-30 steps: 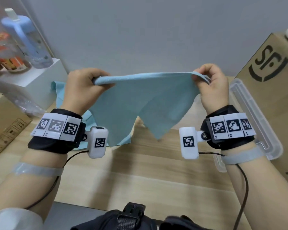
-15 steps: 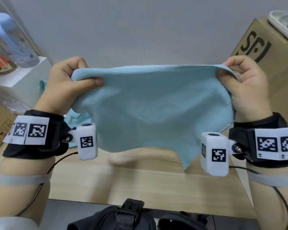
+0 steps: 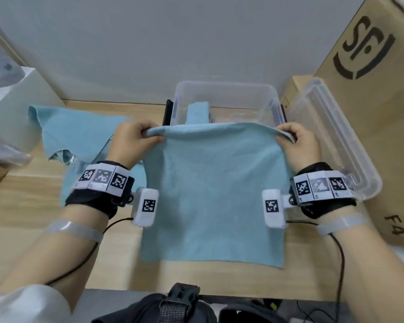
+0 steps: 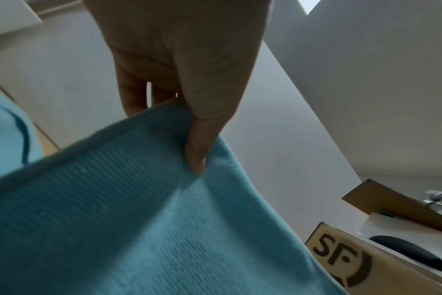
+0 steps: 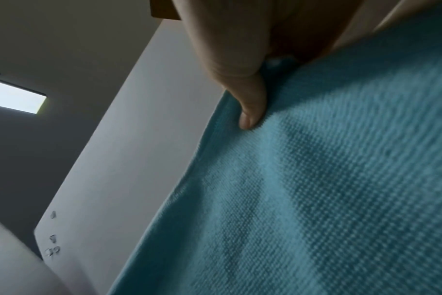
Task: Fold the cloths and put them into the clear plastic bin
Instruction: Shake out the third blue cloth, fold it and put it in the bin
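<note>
A light blue cloth [image 3: 212, 194] is spread between my two hands, its near edge down on the wooden table. My left hand [image 3: 135, 141] pinches the far left corner, thumb on the fabric [image 4: 197, 151]. My right hand [image 3: 296, 143] pinches the far right corner, thumb pressed on the weave [image 5: 250, 111]. Just behind the cloth stands the clear plastic bin [image 3: 226, 89], with a folded blue cloth [image 3: 197, 113] inside. A second unfolded blue cloth [image 3: 79, 134] lies crumpled at the left.
The bin's clear lid [image 3: 336, 141] leans at the right against a tall cardboard box [image 3: 378, 89]. A white block [image 3: 16, 103] stands at the far left. The wooden table [image 3: 44, 206] has bare surface in front of the left cloth.
Both hands have come down and forward with the cloth, from held up in the air to spread flat over the table in front of the bin.
</note>
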Demonstrator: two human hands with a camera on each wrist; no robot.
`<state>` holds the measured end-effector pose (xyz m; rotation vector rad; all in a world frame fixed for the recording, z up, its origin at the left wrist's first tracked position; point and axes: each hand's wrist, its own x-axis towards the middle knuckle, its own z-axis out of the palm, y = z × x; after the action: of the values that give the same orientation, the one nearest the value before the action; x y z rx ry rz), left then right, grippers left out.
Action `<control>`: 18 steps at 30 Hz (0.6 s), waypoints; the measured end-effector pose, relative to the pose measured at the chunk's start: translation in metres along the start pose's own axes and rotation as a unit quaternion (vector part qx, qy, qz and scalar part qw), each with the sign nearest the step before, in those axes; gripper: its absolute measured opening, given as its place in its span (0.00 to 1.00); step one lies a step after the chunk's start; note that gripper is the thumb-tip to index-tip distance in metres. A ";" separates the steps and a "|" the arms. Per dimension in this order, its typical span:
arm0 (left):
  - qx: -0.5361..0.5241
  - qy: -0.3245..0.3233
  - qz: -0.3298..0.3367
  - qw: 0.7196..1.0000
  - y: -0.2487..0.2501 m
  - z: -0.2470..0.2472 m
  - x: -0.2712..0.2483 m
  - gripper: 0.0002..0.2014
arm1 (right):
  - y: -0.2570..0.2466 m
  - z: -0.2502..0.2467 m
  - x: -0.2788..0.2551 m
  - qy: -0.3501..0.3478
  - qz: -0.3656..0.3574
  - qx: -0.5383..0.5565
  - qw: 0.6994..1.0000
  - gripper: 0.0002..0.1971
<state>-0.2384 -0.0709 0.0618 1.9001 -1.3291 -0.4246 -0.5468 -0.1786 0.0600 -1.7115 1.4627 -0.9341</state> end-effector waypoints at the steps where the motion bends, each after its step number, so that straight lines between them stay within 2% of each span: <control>1: 0.000 0.001 -0.009 1.000 -0.003 0.005 0.000 0.05 | 0.008 0.001 0.001 0.003 0.005 -0.008 1.000 0.07; 2: -0.004 -0.002 -0.016 1.000 -0.007 0.009 0.000 0.04 | 0.014 0.002 0.000 0.000 0.010 -0.015 1.000 0.06; 4: 0.004 -0.015 -0.026 1.000 -0.016 0.016 -0.003 0.12 | 0.026 0.004 -0.004 -0.015 0.019 -0.020 1.000 0.07; 6: 0.026 -0.050 -0.041 0.998 -0.028 0.021 -0.009 0.14 | 0.038 0.005 -0.013 -0.045 0.032 -0.019 0.998 0.09; 12: 0.039 -0.236 -0.121 0.963 -0.065 0.032 -0.054 0.16 | 0.080 0.009 -0.050 -0.157 0.085 -0.097 0.979 0.23; 15: 0.068 -0.292 -0.122 0.946 -0.084 0.039 -0.074 0.17 | 0.103 0.011 -0.066 -0.226 0.120 -0.154 0.954 0.21; 18: 0.097 -0.307 -0.125 0.939 -0.097 0.045 -0.090 0.15 | 0.121 0.013 -0.077 -0.227 0.149 -0.203 0.941 0.21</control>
<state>-0.2406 0.0091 -0.0532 2.2092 -1.5591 -1.1262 -0.6037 -0.1167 -0.0575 -1.7626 1.5967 -0.0577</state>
